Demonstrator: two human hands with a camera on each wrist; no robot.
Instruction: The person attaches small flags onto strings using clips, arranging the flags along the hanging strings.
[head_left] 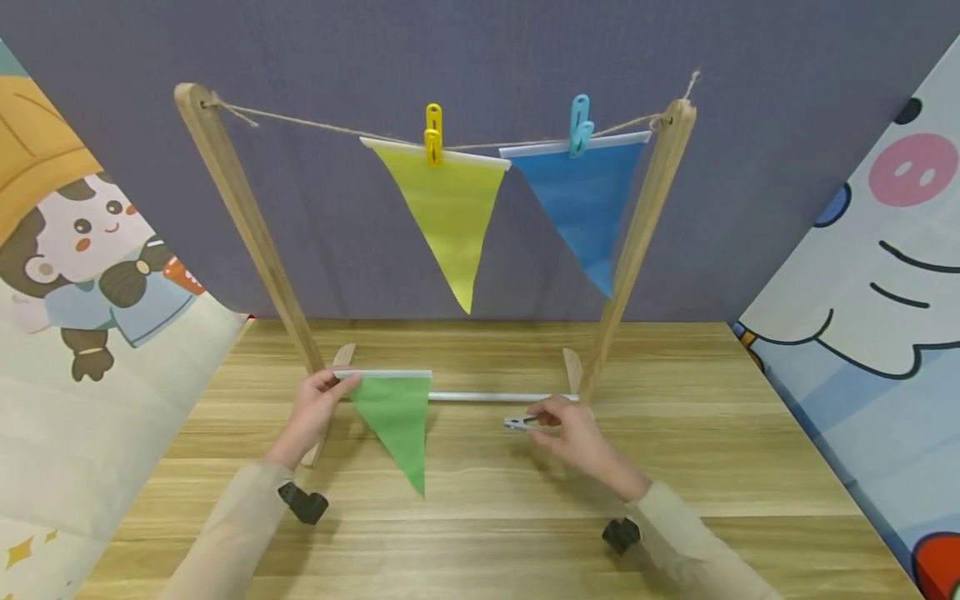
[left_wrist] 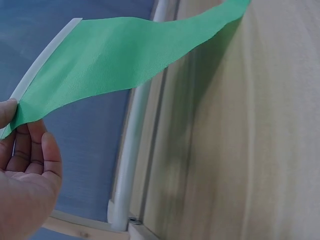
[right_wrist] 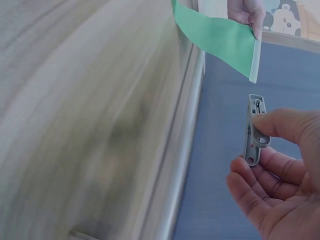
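My left hand (head_left: 313,410) pinches the left end of the white top edge of a green triangular flag (head_left: 397,417), whose tip points down toward me. In the left wrist view the thumb and fingers grip one corner of that flag (left_wrist: 110,55). My right hand (head_left: 573,437) holds a grey clothespin (head_left: 517,423) by its handles, nose turned left toward the flag. Close up in the right wrist view, the clothespin (right_wrist: 255,130) sits between thumb and fingertips. Both hands are low, in front of the frame's white crossbar (head_left: 502,397).
A string (head_left: 311,125) spans two wooden posts (head_left: 251,225). From it hang a yellow flag (head_left: 450,208) under a yellow clothespin (head_left: 433,137) and a blue flag (head_left: 581,200) under a light blue clothespin (head_left: 579,129). The wooden table (head_left: 480,542) lies below; a grey partition (head_left: 480,50) stands behind.
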